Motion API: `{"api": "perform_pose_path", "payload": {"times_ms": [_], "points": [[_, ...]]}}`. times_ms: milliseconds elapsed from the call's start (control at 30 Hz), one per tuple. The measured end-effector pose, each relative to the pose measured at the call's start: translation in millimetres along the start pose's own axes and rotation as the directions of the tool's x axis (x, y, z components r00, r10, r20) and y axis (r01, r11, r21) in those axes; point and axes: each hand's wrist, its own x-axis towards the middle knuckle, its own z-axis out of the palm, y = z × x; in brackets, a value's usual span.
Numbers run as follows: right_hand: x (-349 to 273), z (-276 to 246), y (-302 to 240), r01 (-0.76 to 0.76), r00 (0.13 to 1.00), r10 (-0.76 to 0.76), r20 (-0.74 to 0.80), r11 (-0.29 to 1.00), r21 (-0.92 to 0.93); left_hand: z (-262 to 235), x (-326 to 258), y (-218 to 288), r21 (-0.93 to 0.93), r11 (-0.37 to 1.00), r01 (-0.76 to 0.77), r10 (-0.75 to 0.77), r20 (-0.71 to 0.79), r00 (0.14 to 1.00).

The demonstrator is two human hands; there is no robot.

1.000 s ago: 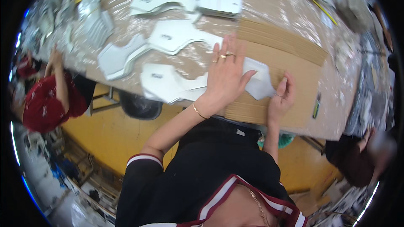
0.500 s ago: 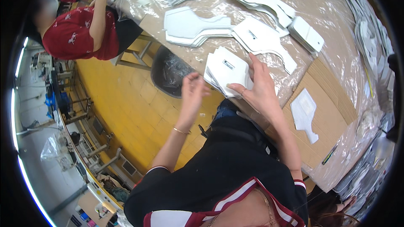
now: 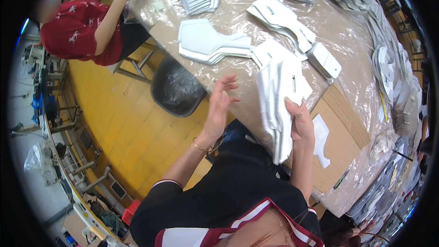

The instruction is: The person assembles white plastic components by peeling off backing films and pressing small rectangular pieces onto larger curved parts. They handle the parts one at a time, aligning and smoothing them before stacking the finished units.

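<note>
A stack of white paddle-shaped panels (image 3: 284, 89) is tilted up over the table's near edge. My right hand (image 3: 302, 121) grips its right side, thumb across the front panel. To the left, my left hand (image 3: 222, 107) is raised with its fingers apart, holding nothing and not touching the stack. Beyond lie a stack of plain white paddle-shaped panels (image 3: 201, 40) and another white stack (image 3: 265, 50), the latter partly hidden behind the held panels. On a cardboard sheet (image 3: 340, 144), right of my right hand, rests a single white paddle-shaped piece (image 3: 321, 132).
Clear plastic film covers the table (image 3: 233, 9). Farther back are white panel stacks (image 3: 279, 13) and a banded bundle (image 3: 323, 60). A pen (image 3: 340, 179) lies near the right edge. At left, a dark bin (image 3: 176, 87) stands below; a person in red (image 3: 80, 32) works beyond it.
My right hand has lifted the stack and turned it on edge, swinging its narrow end toward me. My left hand has shifted slightly right, still apart from the panels.
</note>
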Motion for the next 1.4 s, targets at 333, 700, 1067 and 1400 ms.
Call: {"api": "perform_pose_path", "payload": {"times_ms": [333, 700, 1067, 1400], "points": [[-39.7, -13.3, -37.0, 0.425, 0.728, -0.683, -0.060, 0.518, -0.742, 84.5, 33.7, -12.3, -0.543, 0.637, 0.547, -0.205, 0.565, 0.799], [-51.0, -60.7, -43.6, 0.507, 0.754, -0.597, -0.275, 0.795, -0.333, 89.2, 39.5, -20.5, -0.357, 0.751, 0.556, -0.220, 0.658, 0.720], [-56.4, -69.8, -47.9, 0.520, 0.795, -0.509, -0.331, 0.852, -0.061, 107.2, 48.8, -23.1, 0.016, 0.894, 0.448, -0.412, 0.422, 0.808], [-57.1, -77.8, -43.3, 0.485, 0.778, -0.498, -0.383, 0.864, -0.138, 95.8, 53.3, -42.8, -0.540, 0.542, 0.644, -0.197, 0.664, 0.722]]}}
